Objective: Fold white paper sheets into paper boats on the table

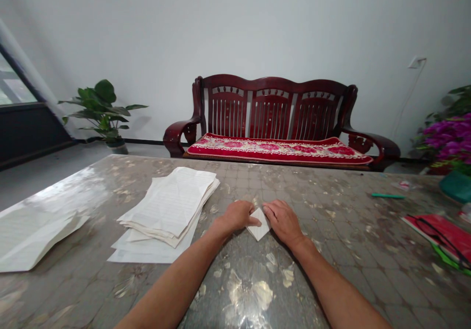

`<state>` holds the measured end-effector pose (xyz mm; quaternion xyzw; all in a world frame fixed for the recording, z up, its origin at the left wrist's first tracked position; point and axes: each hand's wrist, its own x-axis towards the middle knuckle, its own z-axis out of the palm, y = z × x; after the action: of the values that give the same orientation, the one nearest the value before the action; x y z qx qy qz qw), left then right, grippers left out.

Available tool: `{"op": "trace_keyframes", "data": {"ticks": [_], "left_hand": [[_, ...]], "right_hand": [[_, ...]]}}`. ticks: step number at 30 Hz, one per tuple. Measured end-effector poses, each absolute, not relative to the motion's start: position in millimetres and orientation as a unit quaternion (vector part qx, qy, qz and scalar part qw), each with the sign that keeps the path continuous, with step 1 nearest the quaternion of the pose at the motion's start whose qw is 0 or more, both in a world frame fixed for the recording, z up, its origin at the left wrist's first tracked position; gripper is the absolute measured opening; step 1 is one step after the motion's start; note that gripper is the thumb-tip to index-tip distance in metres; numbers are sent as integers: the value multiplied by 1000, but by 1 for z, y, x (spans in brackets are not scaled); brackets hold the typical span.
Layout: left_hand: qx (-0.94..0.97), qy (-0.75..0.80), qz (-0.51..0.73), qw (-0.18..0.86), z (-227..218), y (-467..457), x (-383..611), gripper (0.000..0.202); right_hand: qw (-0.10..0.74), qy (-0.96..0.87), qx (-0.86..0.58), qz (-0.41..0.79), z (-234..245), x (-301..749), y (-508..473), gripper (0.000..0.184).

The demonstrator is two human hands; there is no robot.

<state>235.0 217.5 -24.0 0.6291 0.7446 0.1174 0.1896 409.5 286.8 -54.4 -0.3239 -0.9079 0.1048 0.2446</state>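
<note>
Atop the patterned table (342,250), left hand (238,216), right hand (282,221), both open on folded paper (258,225), edges partly hidden

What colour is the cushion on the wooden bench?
The cushion is red with pink flowers and a pale patterned border. It shows best in the head view.

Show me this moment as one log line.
left hand: touching folded white paper | right hand: touching same paper | nearby: stack of lined sheets
</note>
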Motion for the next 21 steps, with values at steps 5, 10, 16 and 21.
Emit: {"op": "trace_keyframes", "data": {"ticks": [5, 10, 16, 21], "left_hand": [[563, 739, 318, 190, -38, 221, 231, 13], [540, 679, 455, 202, -53, 224, 235, 8], [603, 654, 446, 92, -57, 219, 239, 3], [688, 610, 393, -12, -54, 213, 234, 16]], "right_hand": [[317, -861, -312, 246, -58, 413, 292, 46], [369, -810, -353, 288, -64, 409, 293, 56], [402, -861, -283, 134, -60, 412, 292, 13], [374, -892, -254, 17, -57, 414, 295, 15]]}}
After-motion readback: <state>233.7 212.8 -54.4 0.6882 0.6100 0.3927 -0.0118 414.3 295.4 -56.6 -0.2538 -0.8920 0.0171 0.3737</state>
